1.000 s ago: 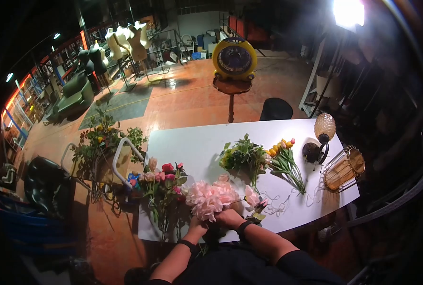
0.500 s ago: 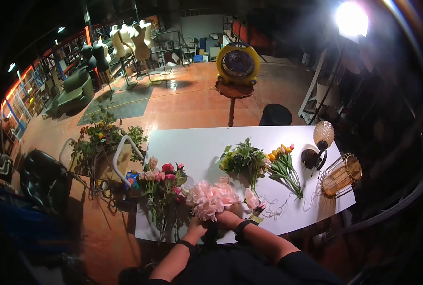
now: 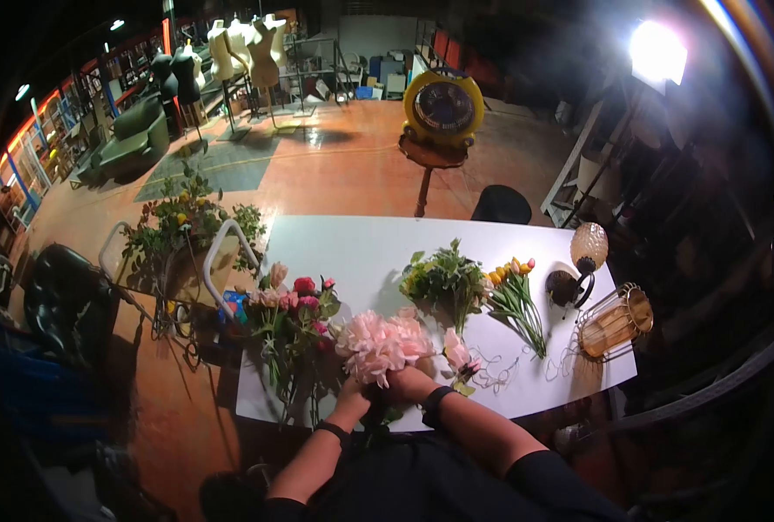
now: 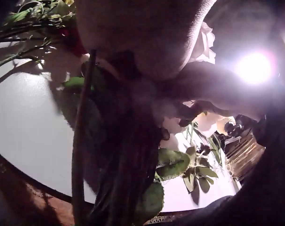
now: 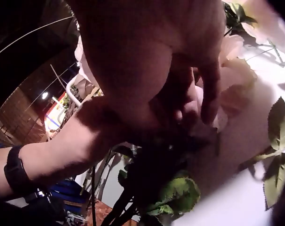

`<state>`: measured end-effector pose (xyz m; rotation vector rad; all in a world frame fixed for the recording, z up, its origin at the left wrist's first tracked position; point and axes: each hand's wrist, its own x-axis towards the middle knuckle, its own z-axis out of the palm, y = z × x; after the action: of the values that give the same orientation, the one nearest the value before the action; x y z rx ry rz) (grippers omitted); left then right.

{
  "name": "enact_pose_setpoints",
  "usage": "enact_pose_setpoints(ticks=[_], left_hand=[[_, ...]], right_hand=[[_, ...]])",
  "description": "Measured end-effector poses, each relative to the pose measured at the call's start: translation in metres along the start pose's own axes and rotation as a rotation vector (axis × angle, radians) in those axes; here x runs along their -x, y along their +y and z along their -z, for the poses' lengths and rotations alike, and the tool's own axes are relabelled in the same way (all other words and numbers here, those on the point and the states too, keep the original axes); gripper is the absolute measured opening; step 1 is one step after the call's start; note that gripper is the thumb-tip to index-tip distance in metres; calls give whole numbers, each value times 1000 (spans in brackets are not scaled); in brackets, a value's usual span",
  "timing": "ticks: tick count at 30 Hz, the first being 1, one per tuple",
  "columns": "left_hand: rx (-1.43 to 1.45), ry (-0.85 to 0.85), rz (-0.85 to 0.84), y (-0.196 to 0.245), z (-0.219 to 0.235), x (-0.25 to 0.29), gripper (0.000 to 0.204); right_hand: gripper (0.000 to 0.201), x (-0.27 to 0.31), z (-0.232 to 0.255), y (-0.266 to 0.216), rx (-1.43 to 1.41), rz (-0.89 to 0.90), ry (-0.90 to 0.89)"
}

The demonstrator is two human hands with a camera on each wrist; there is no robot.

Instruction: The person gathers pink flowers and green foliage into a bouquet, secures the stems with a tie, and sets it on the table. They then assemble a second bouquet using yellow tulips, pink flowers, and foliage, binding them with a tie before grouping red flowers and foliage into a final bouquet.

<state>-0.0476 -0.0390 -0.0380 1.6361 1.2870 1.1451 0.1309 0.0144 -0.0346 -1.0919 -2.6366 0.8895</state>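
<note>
A bunch of large pale pink artificial flowers (image 3: 382,346) is held at the near edge of the white table, blooms pointing away from the person. Just below the blooms, my left hand (image 3: 354,398) grips the stems. Close against it, my right hand (image 3: 411,385) has its fingers curled in at the same stems. In the left wrist view a brown stem (image 4: 79,141) and dark stems hang below the hands. Green leaves (image 5: 182,193) stick out under the grip in the right wrist view. Shadow and the blooms hide most fingertips.
Red and pink roses (image 3: 295,304) lie left on the table (image 3: 335,244). Greenery (image 3: 446,283), yellow tulips (image 3: 517,300), a loose pink flower (image 3: 458,350) and string (image 3: 495,374) lie right. A lamp (image 3: 589,248) and wire-framed lantern (image 3: 615,322) occupy the right end.
The head view has shifted slightly, so the table sits a little higher and further left. Both hands stay together at the pink flowers' stems, with little visible movement.
</note>
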Motion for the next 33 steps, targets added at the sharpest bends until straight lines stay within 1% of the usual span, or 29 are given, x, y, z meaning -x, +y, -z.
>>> enact_pose_setpoints(ticks=[1,2,4,6,7,8,10,11,12,14,15,17,18,19,20,21,22,24,26,28,30,33], left_hand=[[-141,-61,37,-4,2,1,36],[-108,-16,33,1,2,0,35],[-191,-71,45,-7,3,0,41],[-182,-67,81,-8,3,-1,41],[-283,-87,34,-15,2,-2,39],[-340,-90,-81,-14,4,-2,37],[-292,-29,-43,-25,0,1,35],[-292,-39,-37,-24,-1,2,35],[-260,-48,-15,-23,-1,1,34],[-228,-68,11,-18,-1,-1,33],[-178,-82,28,-13,1,-2,35],[-80,-107,61,-6,3,-2,38],[-82,-114,65,-8,2,-2,38],[-60,-73,36,-11,1,-2,38],[-38,-32,8,-9,0,-2,39],[-40,-36,12,-8,1,-2,39],[-111,-29,-29,-6,1,-3,41],[-253,-12,-111,0,2,-3,46],[-274,-10,-121,-5,1,0,48],[-294,-10,-130,-11,-1,2,49],[-386,3,-212,-12,-2,3,49],[-369,46,-204,-5,-2,6,48]], right_hand=[[20,4,8,-3,42,46,46],[20,1,-6,8,73,-12,79],[21,3,-1,2,54,-74,100],[18,7,7,-12,-31,-49,159],[18,7,5,-10,-106,-17,194],[20,7,1,-10,-205,-20,220],[25,11,-2,-7,-320,-54,188],[27,11,-4,-6,-392,-110,154],[27,12,-6,-6,-401,-119,154],[32,13,-7,-4,-444,-285,36],[39,10,-6,-4,-464,-341,-39],[39,10,-7,-4,-454,-361,-66],[39,10,-7,-3,-435,-373,-94],[39,10,-7,-1,-441,-376,-94],[39,10,-8,1,-389,-344,-107],[38,10,-9,4,-336,-312,-119],[38,10,-9,6,-282,-280,-130],[35,12,-11,8,-274,-275,-120],[33,11,-13,11,-250,-169,-78],[31,14,-13,11,-235,-164,-88],[30,16,-7,7,-220,-158,-99],[28,21,2,4,-305,-178,-122]])
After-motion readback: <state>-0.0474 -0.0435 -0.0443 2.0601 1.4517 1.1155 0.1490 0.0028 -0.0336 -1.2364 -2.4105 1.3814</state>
